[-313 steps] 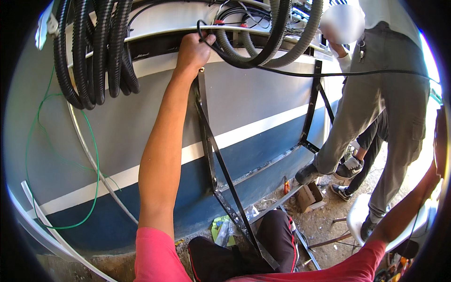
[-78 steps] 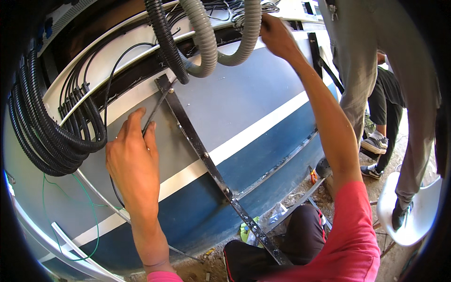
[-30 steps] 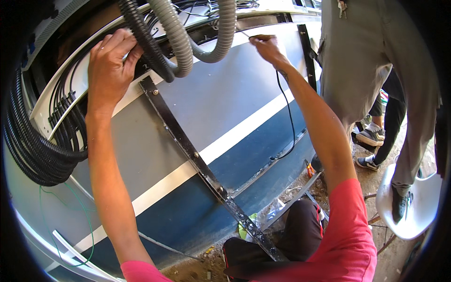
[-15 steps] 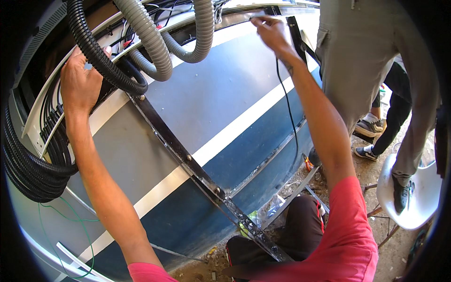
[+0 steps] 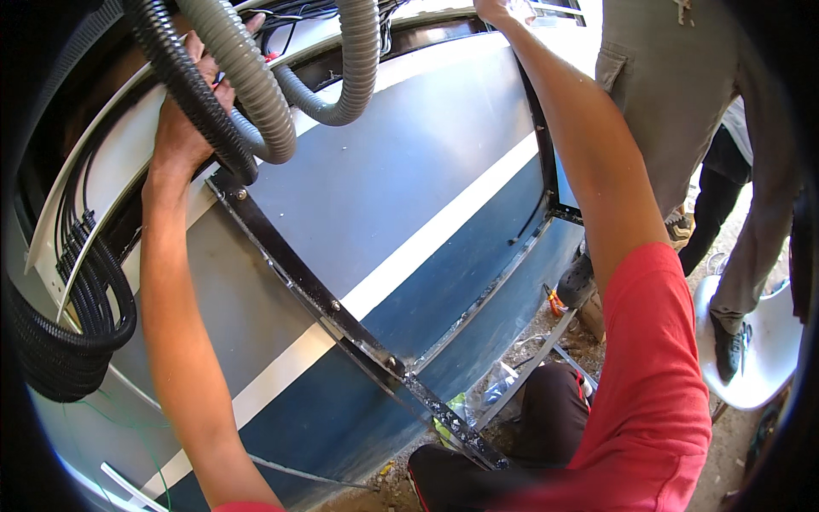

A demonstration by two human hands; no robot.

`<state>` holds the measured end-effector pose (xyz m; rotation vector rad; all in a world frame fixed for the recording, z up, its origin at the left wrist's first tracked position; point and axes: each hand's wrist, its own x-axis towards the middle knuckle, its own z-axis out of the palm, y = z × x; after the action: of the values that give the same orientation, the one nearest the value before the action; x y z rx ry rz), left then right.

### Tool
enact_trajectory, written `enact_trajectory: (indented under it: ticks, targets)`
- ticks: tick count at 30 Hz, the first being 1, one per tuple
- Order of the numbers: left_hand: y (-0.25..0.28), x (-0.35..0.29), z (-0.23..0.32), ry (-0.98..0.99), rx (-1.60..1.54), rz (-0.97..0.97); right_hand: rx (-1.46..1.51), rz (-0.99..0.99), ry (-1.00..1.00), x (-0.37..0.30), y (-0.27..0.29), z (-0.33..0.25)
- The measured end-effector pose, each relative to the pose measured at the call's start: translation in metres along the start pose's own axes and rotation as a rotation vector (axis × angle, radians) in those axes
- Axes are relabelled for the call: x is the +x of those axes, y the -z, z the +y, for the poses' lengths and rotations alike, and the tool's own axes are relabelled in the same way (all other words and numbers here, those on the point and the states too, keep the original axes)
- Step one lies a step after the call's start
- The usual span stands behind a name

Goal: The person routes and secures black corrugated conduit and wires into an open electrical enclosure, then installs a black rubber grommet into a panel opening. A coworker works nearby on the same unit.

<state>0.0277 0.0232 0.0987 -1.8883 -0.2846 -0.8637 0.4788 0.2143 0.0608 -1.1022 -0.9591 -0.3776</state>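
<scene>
My left hand reaches up to the pale curved rim at the upper left. Its fingers are bent around something small and dark, which I cannot make out. A black corrugated hose and a thick grey corrugated hose partly hide that hand. Beyond the hoses, thin black cables run along the rim. My right hand is at the far top edge of the view, by the end of the same rim. Its fingers are mostly cut off, so its grip cannot be told. A black cable end hangs against the blue panel below it.
Below my arms lies a large grey and blue panel with white stripes, crossed by a black metal strut. Coiled black conduit hangs at left. A person in grey trousers stands at right, near a white plastic chair.
My left hand has moved right and up, in behind the hoses. My right hand has gone up to the view's edge; the black cable that hung beside its wrist now hangs lower, by the strut.
</scene>
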Motion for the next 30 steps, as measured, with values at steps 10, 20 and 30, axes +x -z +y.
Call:
enact_trajectory:
  ticks: [10, 20, 30]
  targets:
    - [-0.002, -0.015, -0.007, -0.063, 0.277, -0.022, -0.031, -0.068, -0.013, 0.002, 0.009, 0.033]
    - [-0.008, -0.008, 0.019, -0.272, 0.184, 0.088, -0.047, 0.042, -0.051, 0.028, 0.004, 0.07]
    - [0.006, 0.006, 0.042, 0.101, 0.305, -0.161, -0.078, 0.141, -0.168, 0.068, -0.014, 0.096]
